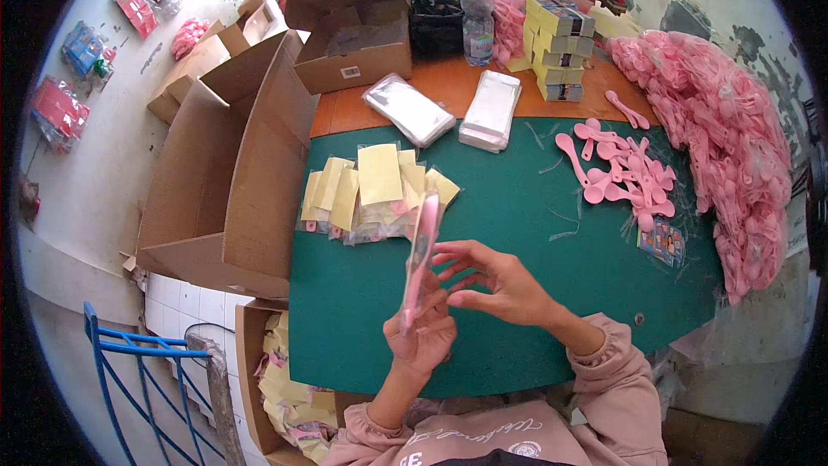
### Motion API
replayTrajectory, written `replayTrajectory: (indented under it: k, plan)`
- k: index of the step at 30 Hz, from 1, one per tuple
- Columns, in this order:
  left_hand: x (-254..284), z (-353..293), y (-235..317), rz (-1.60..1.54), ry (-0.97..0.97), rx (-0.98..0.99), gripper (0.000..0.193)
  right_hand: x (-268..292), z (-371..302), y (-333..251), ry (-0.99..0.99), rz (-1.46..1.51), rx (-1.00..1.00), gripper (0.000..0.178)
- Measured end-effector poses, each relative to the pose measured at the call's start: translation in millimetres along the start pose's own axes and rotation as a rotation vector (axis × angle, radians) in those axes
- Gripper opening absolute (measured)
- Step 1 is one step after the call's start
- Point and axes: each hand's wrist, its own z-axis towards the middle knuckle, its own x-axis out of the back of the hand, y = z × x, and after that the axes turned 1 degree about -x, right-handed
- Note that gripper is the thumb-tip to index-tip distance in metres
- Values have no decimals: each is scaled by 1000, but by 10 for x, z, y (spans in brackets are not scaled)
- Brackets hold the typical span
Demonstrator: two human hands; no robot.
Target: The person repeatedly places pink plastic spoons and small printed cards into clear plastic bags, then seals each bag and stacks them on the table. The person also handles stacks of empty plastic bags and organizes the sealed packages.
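Note:
My left hand (421,330) is closed on the lower part of a clear plastic packet (419,263), held upright above the table with a pink spoon visible inside. Close on its right side is my right hand (500,283), fingers apart and holding nothing; whether its fingertips touch the packet I cannot tell. Behind the packet lies a pile of filled packets with pale yellow cards (379,174) and bits of pink showing. Loose pink spoons (617,164) are heaped on the green mat to the right, with small printed cards (662,242) just below them.
Two stacks of clear bags (490,112) lie at the back, near a bottle (477,17) and stacked cards (561,47). A large mound of pink spoons (716,138) lines the right edge. Cardboard boxes (259,164) stand left; another box (297,380) of packets sits below.

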Motion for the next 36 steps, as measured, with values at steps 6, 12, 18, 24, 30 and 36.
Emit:
replayTrajectory:
  k: [6,12,18,24,30,36]
  plan:
    - [83,-85,-107,61,127,72,52,-77,-39,-55,134,24,10,38]
    - [232,-159,-43,94,151,134,53,65,-78,-226,210,426,-193,18]
    - [-142,-85,283,397,176,-5,55,1667,178,-377,46,-153,-24,16]
    - [-573,486,1089,1574,310,-185,45,1476,398,21,450,-1234,-326,50]
    - [-565,739,1645,2595,444,-219,39,290,784,639,255,-338,-331,88]
    - [213,1068,2700,2840,617,-138,72,-203,1445,738,452,-414,-370,106]
